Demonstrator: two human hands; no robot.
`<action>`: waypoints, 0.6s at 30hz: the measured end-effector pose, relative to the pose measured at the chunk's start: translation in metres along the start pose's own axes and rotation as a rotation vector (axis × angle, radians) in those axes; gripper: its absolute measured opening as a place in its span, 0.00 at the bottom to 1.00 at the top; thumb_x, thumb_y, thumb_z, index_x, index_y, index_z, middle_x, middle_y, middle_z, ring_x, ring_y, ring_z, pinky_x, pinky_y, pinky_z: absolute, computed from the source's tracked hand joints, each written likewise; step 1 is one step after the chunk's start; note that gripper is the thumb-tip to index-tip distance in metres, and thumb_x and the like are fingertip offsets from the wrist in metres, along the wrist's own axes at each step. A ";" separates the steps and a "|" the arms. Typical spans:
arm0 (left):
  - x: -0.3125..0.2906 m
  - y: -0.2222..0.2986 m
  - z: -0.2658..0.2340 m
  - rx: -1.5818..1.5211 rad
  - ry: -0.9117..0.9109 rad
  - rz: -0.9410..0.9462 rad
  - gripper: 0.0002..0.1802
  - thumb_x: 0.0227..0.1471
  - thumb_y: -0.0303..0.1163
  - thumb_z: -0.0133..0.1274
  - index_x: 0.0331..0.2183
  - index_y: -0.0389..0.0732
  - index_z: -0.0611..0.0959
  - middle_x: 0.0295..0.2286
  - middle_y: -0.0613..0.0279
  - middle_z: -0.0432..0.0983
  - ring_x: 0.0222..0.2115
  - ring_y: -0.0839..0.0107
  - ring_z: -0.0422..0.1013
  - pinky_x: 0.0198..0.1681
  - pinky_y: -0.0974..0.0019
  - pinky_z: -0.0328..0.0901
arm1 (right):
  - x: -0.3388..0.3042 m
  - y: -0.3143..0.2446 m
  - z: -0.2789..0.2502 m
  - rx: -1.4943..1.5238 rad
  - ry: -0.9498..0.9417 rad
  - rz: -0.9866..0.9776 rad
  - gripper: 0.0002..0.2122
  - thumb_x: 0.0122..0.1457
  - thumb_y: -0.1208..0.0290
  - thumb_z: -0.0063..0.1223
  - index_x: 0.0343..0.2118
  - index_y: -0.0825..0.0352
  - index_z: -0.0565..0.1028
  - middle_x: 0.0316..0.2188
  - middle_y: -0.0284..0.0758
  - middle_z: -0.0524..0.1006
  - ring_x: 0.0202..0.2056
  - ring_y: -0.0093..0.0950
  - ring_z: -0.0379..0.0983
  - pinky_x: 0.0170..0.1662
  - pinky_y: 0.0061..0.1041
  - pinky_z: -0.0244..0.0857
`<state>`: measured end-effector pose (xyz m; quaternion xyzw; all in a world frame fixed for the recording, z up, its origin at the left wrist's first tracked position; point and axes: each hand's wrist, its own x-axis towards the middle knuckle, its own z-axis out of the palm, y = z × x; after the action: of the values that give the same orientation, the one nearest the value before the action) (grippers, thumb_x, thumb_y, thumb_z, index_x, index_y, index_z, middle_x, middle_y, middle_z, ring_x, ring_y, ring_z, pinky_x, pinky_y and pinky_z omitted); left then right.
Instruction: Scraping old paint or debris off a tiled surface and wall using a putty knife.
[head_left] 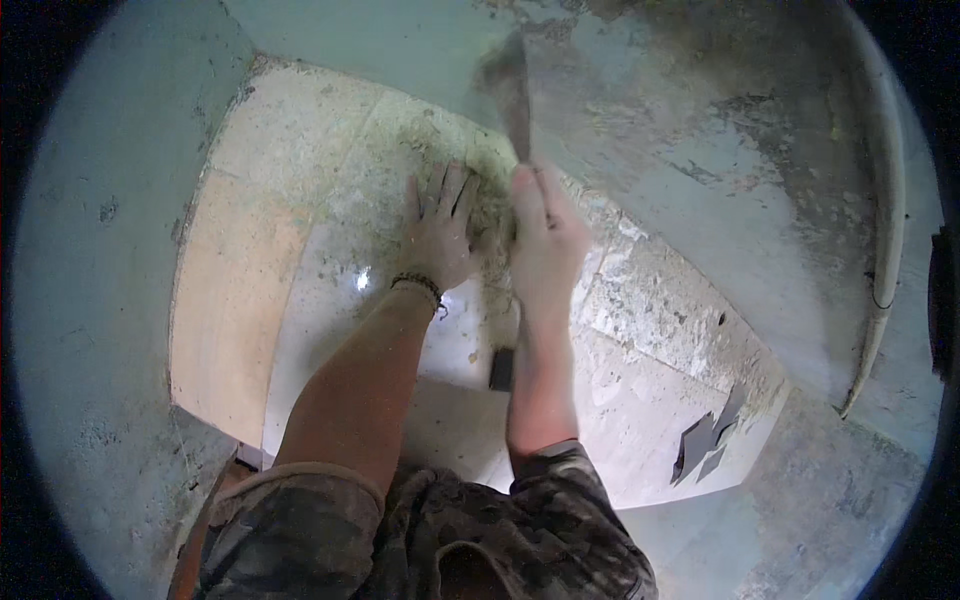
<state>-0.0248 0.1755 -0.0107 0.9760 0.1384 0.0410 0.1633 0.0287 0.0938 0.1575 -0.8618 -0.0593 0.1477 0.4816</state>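
My left hand [438, 235] lies palm down on the pale tiled slab [360, 335], fingers spread, holding nothing. A dark beaded bracelet [418, 287] circles its wrist. To its right, my right hand [547, 235] is closed around the narrow end of a dark, flared hand tool [515, 95]. Motion blurs the tool, so whether it is a scraper or a brush cannot be told. Its wide end points away from me, beside the stained wall. Dusty crumbs and dirt [490, 215] lie on the tiles between and beyond my hands.
Near my right forearm sits a small black block [502, 369]. Torn dark grey sheets [705, 445] lie at the slab's right end. Peeling green-grey walls [700, 190] border the slab, and a pale pipe [888, 200] runs down at the right.
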 end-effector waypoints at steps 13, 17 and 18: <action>-0.001 0.001 -0.002 -0.091 0.048 -0.021 0.44 0.56 0.55 0.47 0.65 0.40 0.57 0.65 0.45 0.49 0.68 0.52 0.40 0.67 0.36 0.27 | -0.007 0.024 -0.021 0.490 0.011 -0.068 0.17 0.64 0.64 0.53 0.52 0.67 0.77 0.25 0.24 0.75 0.25 0.15 0.63 0.29 0.20 0.60; 0.006 0.004 -0.005 0.111 -0.052 0.027 0.45 0.56 0.54 0.47 0.66 0.40 0.55 0.66 0.47 0.45 0.68 0.53 0.37 0.67 0.37 0.25 | 0.015 -0.013 0.036 0.263 0.022 -0.256 0.17 0.65 0.64 0.53 0.51 0.70 0.77 0.33 0.30 0.81 0.32 0.20 0.73 0.38 0.20 0.67; 0.003 0.000 -0.001 0.087 -0.049 0.018 0.45 0.56 0.54 0.46 0.66 0.40 0.55 0.66 0.47 0.45 0.69 0.53 0.36 0.68 0.37 0.25 | 0.017 -0.004 0.037 0.279 0.017 -0.264 0.17 0.65 0.64 0.53 0.51 0.70 0.77 0.33 0.30 0.81 0.32 0.20 0.73 0.38 0.20 0.67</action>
<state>-0.0220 0.1771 -0.0097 0.9841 0.1272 0.0123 0.1237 0.0329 0.1303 0.1390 -0.7726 -0.1466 0.0827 0.6122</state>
